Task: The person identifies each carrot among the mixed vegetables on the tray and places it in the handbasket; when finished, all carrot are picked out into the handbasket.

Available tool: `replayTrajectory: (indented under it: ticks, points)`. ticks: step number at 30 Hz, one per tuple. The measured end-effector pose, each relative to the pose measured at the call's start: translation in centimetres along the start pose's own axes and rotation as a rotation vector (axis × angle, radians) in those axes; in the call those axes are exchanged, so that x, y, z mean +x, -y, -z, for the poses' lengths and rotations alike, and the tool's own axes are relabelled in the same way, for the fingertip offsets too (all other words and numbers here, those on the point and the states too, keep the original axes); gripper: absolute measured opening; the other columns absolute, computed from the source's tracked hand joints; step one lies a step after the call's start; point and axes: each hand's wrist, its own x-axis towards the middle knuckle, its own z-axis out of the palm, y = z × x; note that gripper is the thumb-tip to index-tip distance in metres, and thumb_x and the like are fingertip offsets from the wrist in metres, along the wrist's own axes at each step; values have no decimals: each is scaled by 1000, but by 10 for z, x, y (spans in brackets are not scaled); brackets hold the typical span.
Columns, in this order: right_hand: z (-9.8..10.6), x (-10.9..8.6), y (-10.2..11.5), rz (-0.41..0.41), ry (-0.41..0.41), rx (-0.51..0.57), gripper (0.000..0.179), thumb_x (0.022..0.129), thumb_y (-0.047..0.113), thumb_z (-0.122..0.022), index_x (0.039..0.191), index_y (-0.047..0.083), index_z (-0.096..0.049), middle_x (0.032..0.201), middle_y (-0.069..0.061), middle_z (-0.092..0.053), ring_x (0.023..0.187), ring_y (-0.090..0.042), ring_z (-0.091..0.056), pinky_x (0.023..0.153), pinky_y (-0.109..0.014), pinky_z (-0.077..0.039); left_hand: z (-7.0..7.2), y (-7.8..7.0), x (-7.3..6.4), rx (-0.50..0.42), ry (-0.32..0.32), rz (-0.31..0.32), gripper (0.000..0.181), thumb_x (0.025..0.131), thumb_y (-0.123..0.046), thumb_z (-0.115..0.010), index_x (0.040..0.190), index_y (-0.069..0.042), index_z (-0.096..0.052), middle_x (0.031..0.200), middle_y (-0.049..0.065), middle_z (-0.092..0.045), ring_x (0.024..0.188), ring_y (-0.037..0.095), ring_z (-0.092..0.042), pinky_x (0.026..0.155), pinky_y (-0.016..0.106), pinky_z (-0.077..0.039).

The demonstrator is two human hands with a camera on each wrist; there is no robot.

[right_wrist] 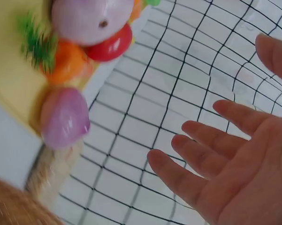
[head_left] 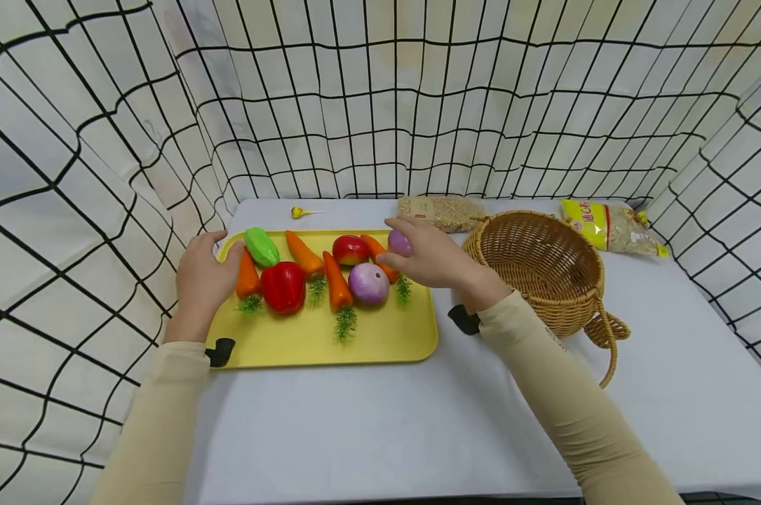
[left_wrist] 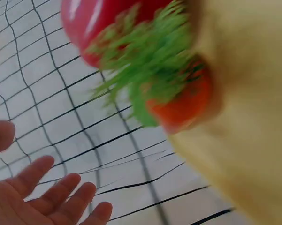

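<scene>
A yellow tray (head_left: 380,344) holds several toy vegetables: a red bell pepper (head_left: 283,287), a green vegetable (head_left: 262,247), several orange carrots (head_left: 337,282) with green tops, a red round vegetable (head_left: 351,250), and purple onions (head_left: 369,284). My left hand (head_left: 205,273) hovers at the tray's left edge beside a carrot (left_wrist: 183,103), fingers spread and holding nothing. Above the tray's right edge is my right hand (head_left: 433,256), near the smaller purple onion (right_wrist: 65,117). Its fingers are extended, with nothing in them in the right wrist view.
Right of the tray stands a wicker basket (head_left: 534,259) with a handle hanging down. Behind it lie a clear bag of grains (head_left: 440,212) and a yellow packet (head_left: 614,228). A small yellow item (head_left: 301,212) lies behind the tray. Black netting (head_left: 367,112) over white cloth surrounds the table.
</scene>
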Motion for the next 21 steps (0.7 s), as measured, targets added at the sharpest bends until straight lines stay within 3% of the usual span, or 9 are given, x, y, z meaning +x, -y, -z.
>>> replayTrajectory:
  ticks: [6, 12, 17, 21]
  points:
    - [-34, 3, -4, -46, -114, 179, 57, 96, 39, -59, 143, 8, -49, 144, -9, -51, 133, -28, -46, 109, -45, -37, -14, 27, -9, -67, 27, 143, 60, 100, -40, -41, 142, 4, -45, 143, 30, -42, 132, 47, -37, 108, 58, -29]
    - [-61, 10, -15, -106, -246, 276, 46, 96, 30, -60, 135, 6, -56, 135, -9, -59, 125, -27, -54, 104, -42, -43, -16, 46, -3, -101, 156, 241, 69, 100, -47, -38, 149, 2, -34, 152, 30, -29, 139, 49, -27, 111, 60, -26]
    - [-78, 16, -26, -175, -325, 368, 41, 95, 25, -62, 131, 7, -60, 130, -8, -62, 124, -26, -54, 104, -42, -43, -12, 55, -1, -111, 275, 284, 76, 100, -51, -33, 152, 3, -23, 156, 31, -18, 140, 51, -21, 111, 62, -23]
    - [-89, 22, -33, -235, -387, 428, 35, 94, 23, -63, 125, 9, -64, 125, -6, -65, 121, -24, -56, 104, -40, -42, -12, 60, -1, -210, 272, 303, 76, 101, -51, -32, 154, 0, -19, 157, 30, -16, 141, 50, -21, 111, 61, -25]
